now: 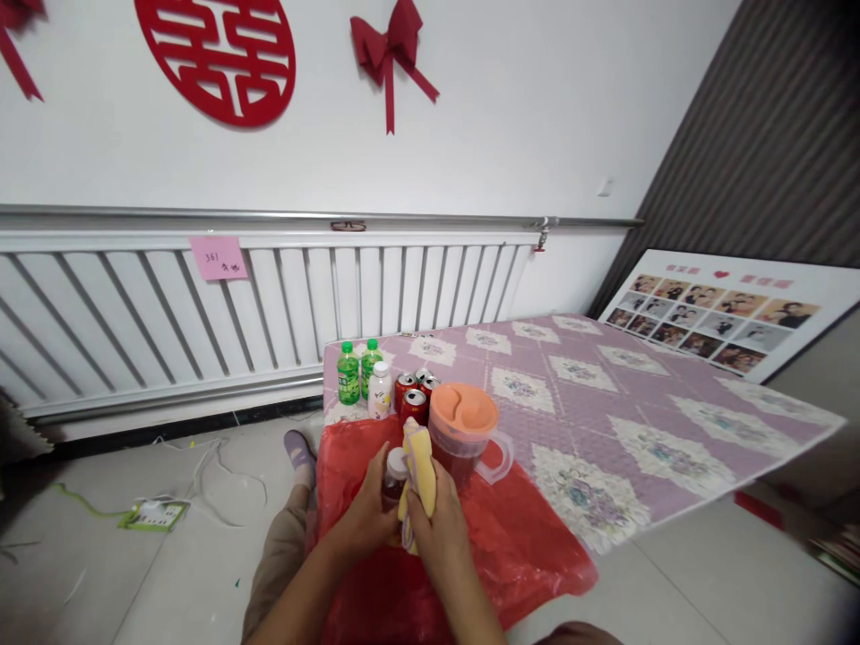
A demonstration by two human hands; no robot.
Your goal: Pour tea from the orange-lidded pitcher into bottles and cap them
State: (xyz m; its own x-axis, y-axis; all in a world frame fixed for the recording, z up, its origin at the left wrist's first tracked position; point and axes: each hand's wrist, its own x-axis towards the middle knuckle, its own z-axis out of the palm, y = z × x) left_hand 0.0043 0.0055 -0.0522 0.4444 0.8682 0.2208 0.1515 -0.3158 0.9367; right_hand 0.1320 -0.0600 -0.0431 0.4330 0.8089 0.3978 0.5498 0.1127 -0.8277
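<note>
My left hand (366, 520) is wrapped round a small dark bottle with a white cap (395, 473), held over a red plastic sheet (511, 546). My right hand (440, 520) grips a yellow cloth (420, 461) and presses it against the bottle's side. Just behind stands a clear pitcher with an orange lid (463, 421), holding dark red liquid. Further back are two green bottles (358, 369), a white bottle (380, 390) and red cans (415, 394).
The drinks stand at the near left corner of a table with a purple patterned cover (605, 394). A white radiator (202, 313) with a pink note lines the wall. A photo board (726, 309) leans at the right. Cables and a power strip (153, 513) lie on the floor.
</note>
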